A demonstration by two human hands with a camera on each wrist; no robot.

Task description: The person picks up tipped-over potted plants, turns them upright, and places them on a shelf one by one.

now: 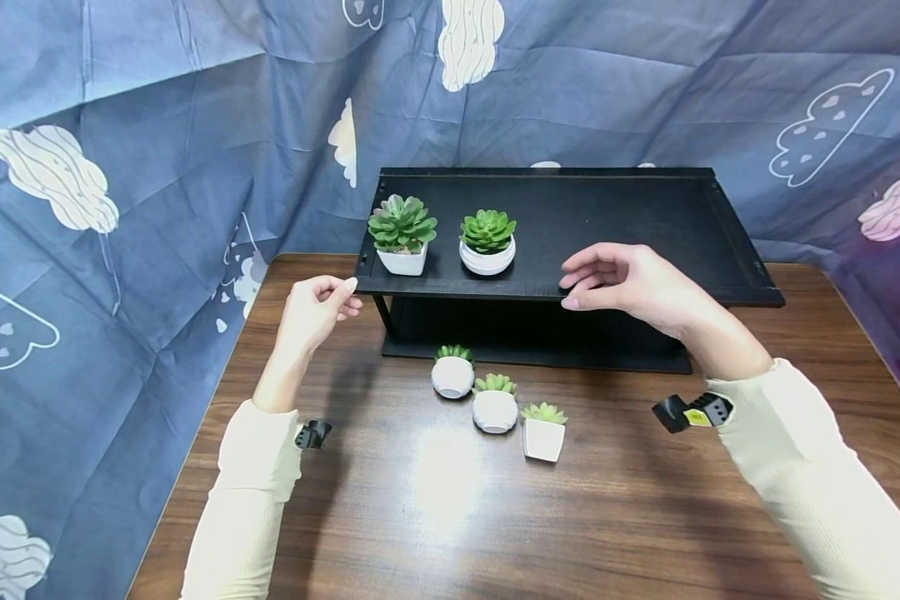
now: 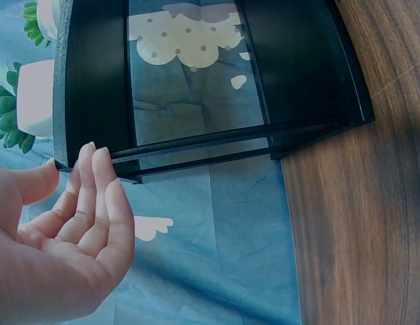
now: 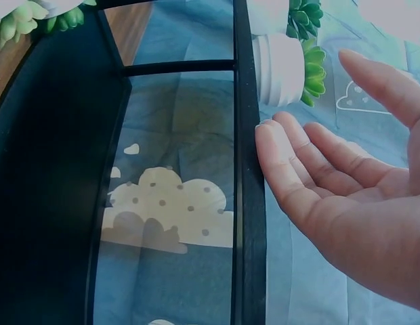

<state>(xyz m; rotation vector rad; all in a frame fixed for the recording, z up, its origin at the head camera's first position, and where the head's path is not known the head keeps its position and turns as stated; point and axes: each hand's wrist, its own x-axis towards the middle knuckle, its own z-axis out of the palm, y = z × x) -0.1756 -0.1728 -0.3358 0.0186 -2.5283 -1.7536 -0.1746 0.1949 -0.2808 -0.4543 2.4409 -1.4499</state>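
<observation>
The shelf (image 1: 622, 217) stands along the back edge of the surface (image 1: 607, 517). The left hand (image 1: 311, 308) pinches its front left corner; the right hand (image 1: 639, 283) holds nothing by the front edge, fingers loosely curved, thumb apart. The shelf looks stiff and fairly light, best held at both ends and kept level, as the plants (image 1: 487, 242) on top could slide.

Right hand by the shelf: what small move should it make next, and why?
Probably lower the right hand to the rightmost succulent on the table: that hand holds nothing, two succulents already stand atop the black shelf with bare space beside them, and three others stand in front.
</observation>
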